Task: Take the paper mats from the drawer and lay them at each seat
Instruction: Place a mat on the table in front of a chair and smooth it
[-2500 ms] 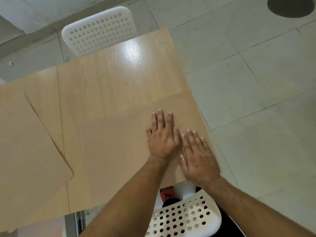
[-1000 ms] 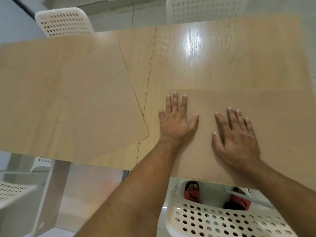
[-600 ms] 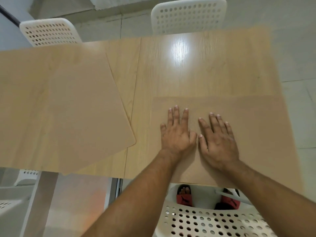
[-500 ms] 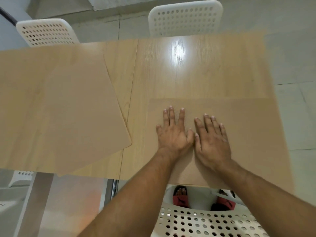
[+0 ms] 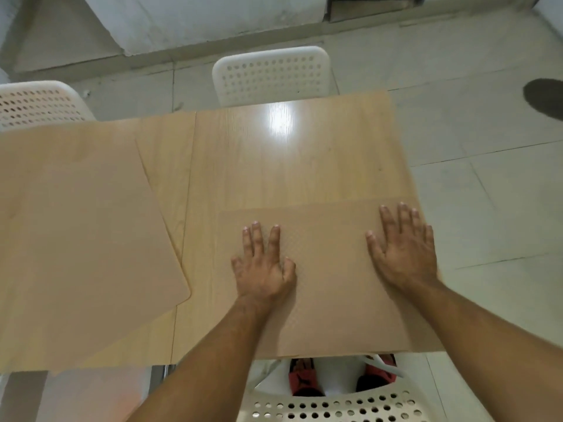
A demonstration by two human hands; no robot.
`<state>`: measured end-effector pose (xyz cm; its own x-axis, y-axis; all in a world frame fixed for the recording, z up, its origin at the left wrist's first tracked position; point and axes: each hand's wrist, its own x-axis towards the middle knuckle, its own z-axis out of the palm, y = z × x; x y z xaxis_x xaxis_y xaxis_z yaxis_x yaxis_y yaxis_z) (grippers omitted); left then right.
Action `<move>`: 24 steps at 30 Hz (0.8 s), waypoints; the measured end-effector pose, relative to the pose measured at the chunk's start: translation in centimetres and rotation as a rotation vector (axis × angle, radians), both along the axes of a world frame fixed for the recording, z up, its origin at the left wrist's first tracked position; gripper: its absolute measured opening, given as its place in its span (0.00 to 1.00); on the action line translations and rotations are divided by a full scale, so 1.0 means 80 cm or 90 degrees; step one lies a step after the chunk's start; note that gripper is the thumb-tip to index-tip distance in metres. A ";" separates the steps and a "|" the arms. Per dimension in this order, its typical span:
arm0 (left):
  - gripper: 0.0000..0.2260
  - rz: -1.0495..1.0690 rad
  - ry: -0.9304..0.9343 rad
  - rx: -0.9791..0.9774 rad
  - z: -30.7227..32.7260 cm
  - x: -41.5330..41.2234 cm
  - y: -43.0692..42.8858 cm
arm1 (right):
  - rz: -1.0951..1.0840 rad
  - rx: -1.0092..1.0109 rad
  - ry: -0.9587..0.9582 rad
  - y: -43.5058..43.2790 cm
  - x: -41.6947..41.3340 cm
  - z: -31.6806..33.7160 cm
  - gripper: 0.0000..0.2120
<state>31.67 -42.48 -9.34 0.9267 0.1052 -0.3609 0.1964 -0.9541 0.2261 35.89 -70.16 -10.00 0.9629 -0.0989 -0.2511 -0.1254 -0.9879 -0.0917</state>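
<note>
Smoothing a paper mat [image 5: 329,287] flat at the near seat: my left hand [image 5: 263,269] and right hand [image 5: 403,254] press on it open-palmed, gripping nothing. Next, I judge, come the far seats, from the mat stack [image 5: 82,239] lying left. Beyond the table [image 5: 289,166], a white chair [image 5: 271,76] waits unserved.

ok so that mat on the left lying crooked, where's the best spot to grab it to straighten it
Take the left mat by its rounded near-right corner, coming in from the right with the left hand, which lies closest. The mat lies flat and thin on the table, so a top pinch has nothing to catch; that corner points at a bare strip of table, giving fingers room to slide under. Both hands are open, palms down on the near mat.
</note>
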 end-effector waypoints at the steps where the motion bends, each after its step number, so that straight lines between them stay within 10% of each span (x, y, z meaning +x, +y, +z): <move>1: 0.33 -0.002 0.006 -0.002 0.002 0.000 0.000 | -0.014 -0.005 0.009 -0.012 -0.004 0.004 0.34; 24: 0.28 0.271 -0.106 0.004 0.099 -0.249 0.121 | 0.321 0.337 0.143 0.279 -0.184 0.101 0.29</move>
<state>11.71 -32.83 -1.40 0.8454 0.4916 -0.2088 0.5333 -0.7975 0.2820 21.14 -47.80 -1.95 0.7798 0.5275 -0.3371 0.2580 -0.7614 -0.5947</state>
